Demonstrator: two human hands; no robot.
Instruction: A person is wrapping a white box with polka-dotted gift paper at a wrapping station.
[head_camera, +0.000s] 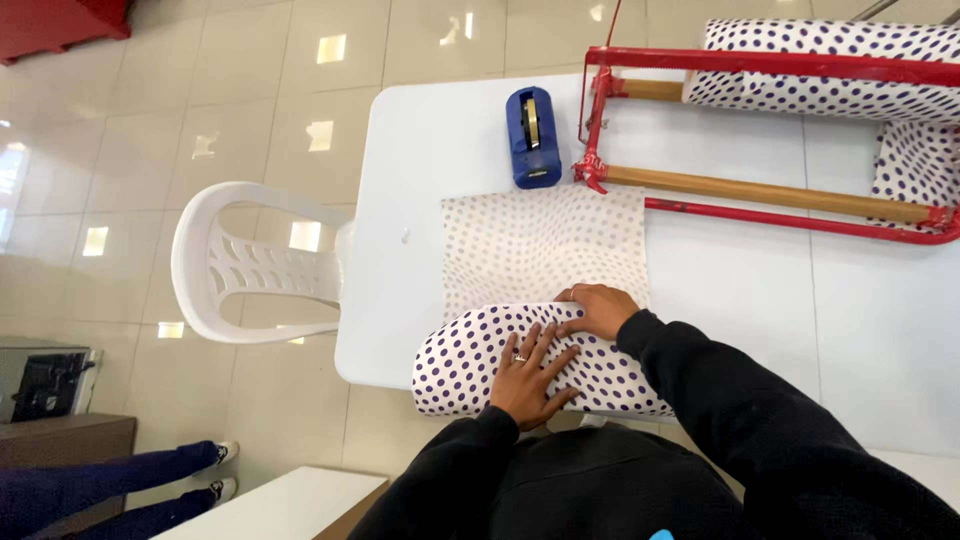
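Both hands flat on a sheet of white wrapping paper with purple polka dots (520, 290), folded over a hidden item at the near edge of the white table (880, 330).

Left hand (532, 375): fingers spread, palm down, pressing the dotted outer face of the fold; nothing gripped. Right hand (600, 308): loosely curled, fingertips pinning the fold's edge against the paler inner face; also not gripping. Paper looks thin, light, glossy, so it likely slides, creases easily and tears if pulled hard. Best held with flat palm pressure on the wrapped bulge, pinching only at free edges. Blue tape dispenser (531, 136) sits just beyond the sheet, beside the red metal roll-holder frame with wooden rods (770, 190). White plastic chair (250, 265) stands left of the table.
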